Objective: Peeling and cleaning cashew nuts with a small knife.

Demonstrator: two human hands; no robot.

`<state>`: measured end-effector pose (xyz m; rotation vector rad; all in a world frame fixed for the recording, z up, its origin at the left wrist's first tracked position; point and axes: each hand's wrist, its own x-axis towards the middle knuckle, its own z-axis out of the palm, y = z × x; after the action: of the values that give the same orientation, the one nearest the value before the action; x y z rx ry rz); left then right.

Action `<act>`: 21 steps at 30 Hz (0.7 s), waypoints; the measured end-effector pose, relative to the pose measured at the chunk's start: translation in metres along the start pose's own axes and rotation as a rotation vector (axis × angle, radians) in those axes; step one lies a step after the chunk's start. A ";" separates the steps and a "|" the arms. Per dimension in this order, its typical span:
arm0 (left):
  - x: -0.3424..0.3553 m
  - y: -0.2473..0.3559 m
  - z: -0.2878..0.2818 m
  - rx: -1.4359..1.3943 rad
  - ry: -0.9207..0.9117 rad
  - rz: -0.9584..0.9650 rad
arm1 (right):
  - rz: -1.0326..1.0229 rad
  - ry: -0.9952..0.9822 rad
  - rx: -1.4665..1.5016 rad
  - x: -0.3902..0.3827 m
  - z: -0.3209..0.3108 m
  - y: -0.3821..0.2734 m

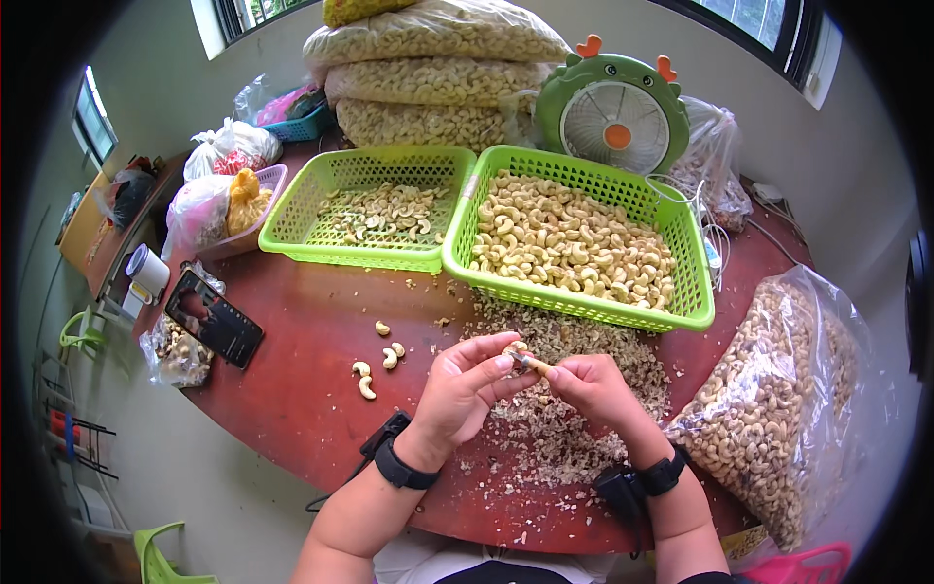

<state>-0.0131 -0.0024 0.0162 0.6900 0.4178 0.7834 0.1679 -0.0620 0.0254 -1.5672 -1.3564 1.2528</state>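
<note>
Between thumb and fingers, my left hand [465, 383] pinches a cashew nut [517, 348] over the table. My right hand [595, 385] grips the wooden handle of a small knife [532, 364], its short metal tip against the nut. A heap of brown skin flakes [555, 428] lies under both hands. Left of my left hand, several pale cashews [364, 378] rest on the red table [282, 389]. Beyond the hands stands a green basket full of cashews [708, 282]; the green basket left of it [350, 256] holds a thinner layer.
A clear bag of cashews [778, 389] leans at the right edge. Stacked sacks [428, 78] and a green fan [615, 115] stand at the back. A phone [213, 317] is propped at the left, near a white cup [146, 270] and a pink basket [277, 185].
</note>
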 end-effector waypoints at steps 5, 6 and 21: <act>-0.001 -0.007 0.004 -0.067 0.078 0.051 | -0.039 0.042 -0.059 0.000 0.001 -0.001; -0.001 -0.008 0.005 -0.067 0.080 0.054 | -0.037 0.050 -0.066 0.000 0.001 -0.001; -0.001 -0.008 0.000 -0.093 0.049 0.046 | -0.014 -0.028 0.105 -0.001 0.004 -0.001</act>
<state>-0.0097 -0.0066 0.0107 0.5965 0.4088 0.8596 0.1638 -0.0635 0.0249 -1.4706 -1.2950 1.3210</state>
